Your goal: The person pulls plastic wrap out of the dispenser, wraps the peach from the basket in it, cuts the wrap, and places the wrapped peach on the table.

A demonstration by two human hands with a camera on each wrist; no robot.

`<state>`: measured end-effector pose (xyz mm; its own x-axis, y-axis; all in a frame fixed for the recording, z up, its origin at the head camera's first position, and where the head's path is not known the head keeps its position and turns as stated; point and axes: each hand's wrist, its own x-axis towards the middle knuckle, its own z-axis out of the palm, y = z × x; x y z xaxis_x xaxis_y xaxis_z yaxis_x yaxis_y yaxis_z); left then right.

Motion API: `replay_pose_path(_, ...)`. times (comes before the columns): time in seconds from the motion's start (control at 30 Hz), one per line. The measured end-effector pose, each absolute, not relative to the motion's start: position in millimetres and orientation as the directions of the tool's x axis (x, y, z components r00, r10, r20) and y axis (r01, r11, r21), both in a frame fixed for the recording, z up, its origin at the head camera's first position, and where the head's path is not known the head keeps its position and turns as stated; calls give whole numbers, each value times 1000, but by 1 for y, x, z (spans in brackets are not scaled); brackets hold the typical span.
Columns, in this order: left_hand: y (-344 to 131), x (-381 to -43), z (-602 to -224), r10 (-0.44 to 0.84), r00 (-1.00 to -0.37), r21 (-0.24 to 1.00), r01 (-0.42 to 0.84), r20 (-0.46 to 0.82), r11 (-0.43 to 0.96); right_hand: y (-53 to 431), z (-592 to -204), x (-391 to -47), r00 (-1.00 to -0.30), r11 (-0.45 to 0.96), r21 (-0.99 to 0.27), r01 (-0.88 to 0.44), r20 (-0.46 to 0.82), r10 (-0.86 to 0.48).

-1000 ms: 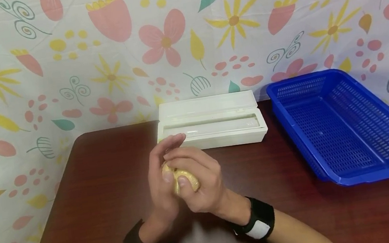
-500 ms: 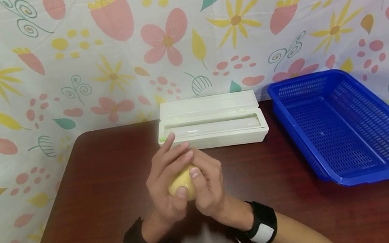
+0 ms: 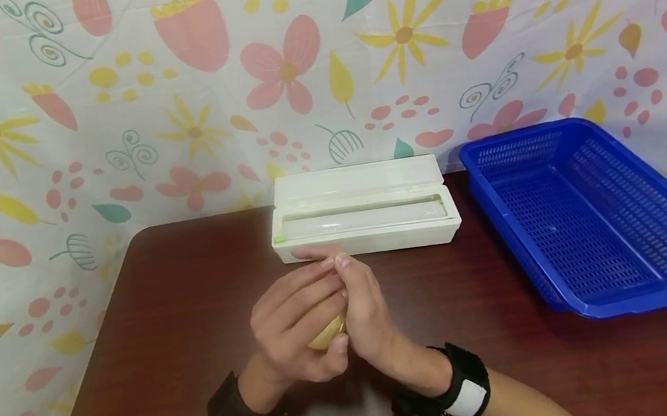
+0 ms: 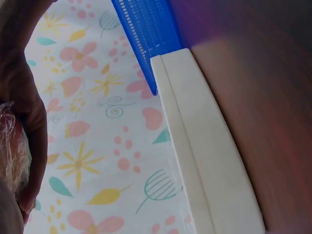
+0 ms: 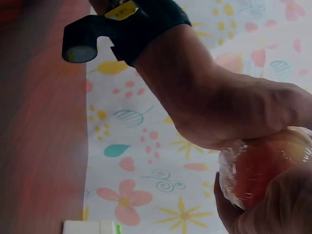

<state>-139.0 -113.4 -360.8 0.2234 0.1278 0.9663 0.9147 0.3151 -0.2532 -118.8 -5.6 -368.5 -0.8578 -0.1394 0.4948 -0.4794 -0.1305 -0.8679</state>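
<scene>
A yellow-and-red apple (image 3: 327, 333) in clear plastic wrap is cupped between both hands above the table. My left hand (image 3: 298, 323) lies over its near left side, fingers curved across it and thumb below. From the right my right hand (image 3: 367, 308) grips the apple, with its fingertips meeting the left hand's. Most of the fruit is hidden in the head view. The right wrist view shows the wrapped apple (image 5: 261, 168) with a red side and wrinkled film. Crumpled film on the apple (image 4: 12, 151) also appears in the left wrist view.
Behind the hands stands a white cling film box (image 3: 369, 242), its lid raised, a roll inside and a green piece at its left end. A blue plastic basket (image 3: 540, 266) sits at the right. The brown table (image 3: 165, 312) meets a flower-patterned sheet (image 3: 137, 86) at the back.
Both hands have shifted their hold and turned the apple between them. The left fingers now cover more of it, and the right thumb has left its near face. Box and basket stay put.
</scene>
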Motion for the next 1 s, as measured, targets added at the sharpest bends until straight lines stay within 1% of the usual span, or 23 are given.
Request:
replay_pose_path(0.1,-114,-139,-359,145,233,-268,911,962,313,-6,-367,-120,-899,-244,-905,-350,397,-184)
replay_pose_path(0.2,-115,-139,-358,168,222,-264,917,960,298,-7,-367,-121,-929,-388,-908,-158,270,-254)
replay_pose_path(0.27,-116,-140,-358,190,211,-259,923,959,283,-6,-368,-123,-933,-429,-902,-53,198,-301)
replay_pose_path(0.37,-120,-141,-358,233,187,-249,929,954,274,-5,-369,-125,-925,-440,-896,60,116,-361)
replay_pose_path(0.47,-123,-142,-359,270,171,-247,928,948,280,-5,-371,-127,-918,-427,-898,104,78,-388)
replay_pose_path(0.6,-124,-147,-364,286,174,-262,915,942,307,-8,-377,-131,-934,-456,-875,161,15,-357)
replay_pose_path(0.7,-122,-150,-369,262,178,-263,904,949,338,-13,-383,-133,-948,-514,-829,218,-54,-315)
replay_pose_path(0.83,-118,-151,-376,208,185,-255,884,960,391,-17,-387,-134,-949,-579,-763,287,-144,-281)
replay_pose_path(0.93,-115,-152,-379,172,190,-246,872,967,423,-18,-388,-133,-945,-601,-732,320,-201,-258)
replay_pose_path(1.0,-114,-151,-380,152,181,-230,868,972,440,-18,-388,-132,-941,-612,-716,337,-229,-250)
